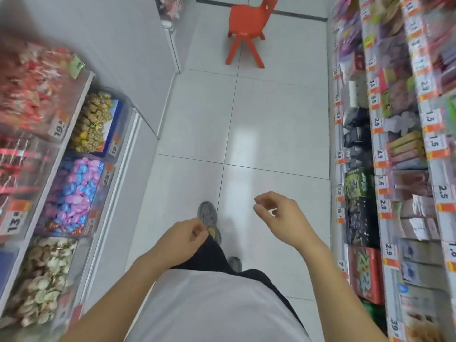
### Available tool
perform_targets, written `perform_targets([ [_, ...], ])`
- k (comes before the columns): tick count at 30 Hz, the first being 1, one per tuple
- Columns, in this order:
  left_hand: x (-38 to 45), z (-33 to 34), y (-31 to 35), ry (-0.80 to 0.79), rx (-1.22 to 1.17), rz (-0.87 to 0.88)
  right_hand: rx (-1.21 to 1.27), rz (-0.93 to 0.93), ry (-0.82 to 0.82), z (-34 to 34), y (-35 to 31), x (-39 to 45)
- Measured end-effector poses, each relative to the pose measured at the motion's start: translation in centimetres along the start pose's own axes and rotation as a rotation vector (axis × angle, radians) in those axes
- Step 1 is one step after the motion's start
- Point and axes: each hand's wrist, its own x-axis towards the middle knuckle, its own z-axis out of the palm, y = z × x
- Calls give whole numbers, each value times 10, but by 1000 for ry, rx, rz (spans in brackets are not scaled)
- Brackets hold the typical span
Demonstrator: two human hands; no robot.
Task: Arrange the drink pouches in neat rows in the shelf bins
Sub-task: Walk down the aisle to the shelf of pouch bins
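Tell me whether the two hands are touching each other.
Apart. The head view shows bare floor tile between the left hand and the right hand; neither holds anything.

Your arms are both bare and reach forward from the bottom of the view, bent at the elbows. Your left hand [183, 234] hangs low in front of your body, fingers loosely curled, holding nothing. Your right hand [278, 213] is raised a little higher and further out (well apart from the left), fingers softly curled, thumb near the forefinger, also empty.
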Motion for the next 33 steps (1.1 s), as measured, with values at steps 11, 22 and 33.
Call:
perform_targets([
  [11,283,-228,98,38,40,60,-33,30,34,-135,-100,284],
  [22,556,-421,220,63,94,120,-41,107,5,-261,-131,537],
  [33,726,-577,276,130,-3,-37,-139,-45,-99,-392,-265,833],
])
